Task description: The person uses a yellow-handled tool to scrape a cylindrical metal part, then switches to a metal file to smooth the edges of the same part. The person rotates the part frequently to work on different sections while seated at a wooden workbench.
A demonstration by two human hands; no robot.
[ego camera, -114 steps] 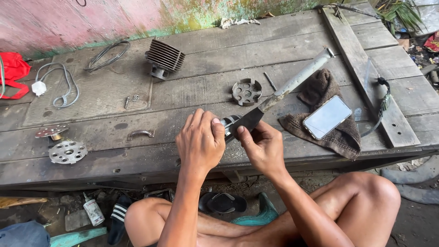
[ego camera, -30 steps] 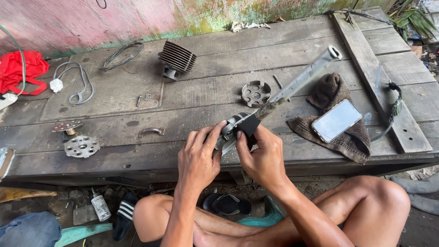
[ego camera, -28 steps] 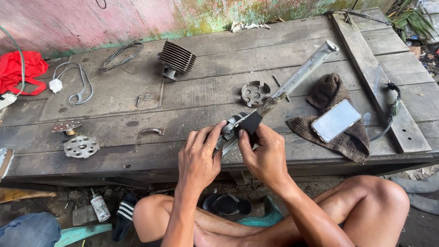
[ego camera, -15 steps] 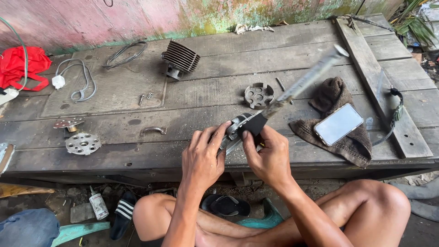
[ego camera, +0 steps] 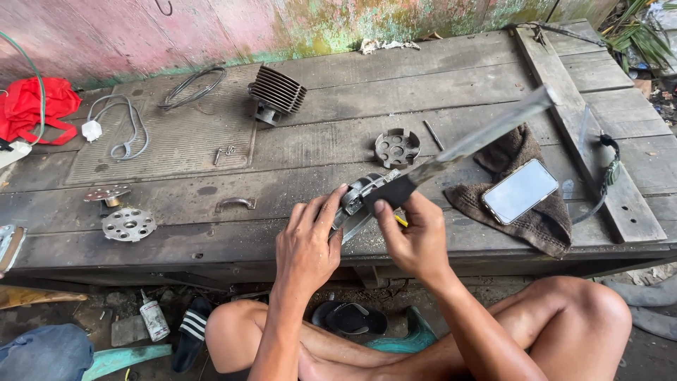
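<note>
Left hand (ego camera: 305,243): fingers curled round a small grey metal part (ego camera: 358,201), pinning it at the near edge of the wooden bench (ego camera: 176,152).
Right hand (ego camera: 416,236): thumb and fingers pinch the dark handle end of a long flat metal file (ego camera: 469,144); the blade slants up and away to the right, blurred.
Metal part: sits between both hands, touching the file's lower end.
Bench, centre: a round slotted metal piece (ego camera: 397,147) lies just beyond the hands, a thin rod beside it.
Bench, right: a phone (ego camera: 520,190) rests face up on a brown cloth (ego camera: 525,212).
Bench, left: a drilled disc (ego camera: 128,224), a finned cylinder (ego camera: 276,92) farther back.
</note>
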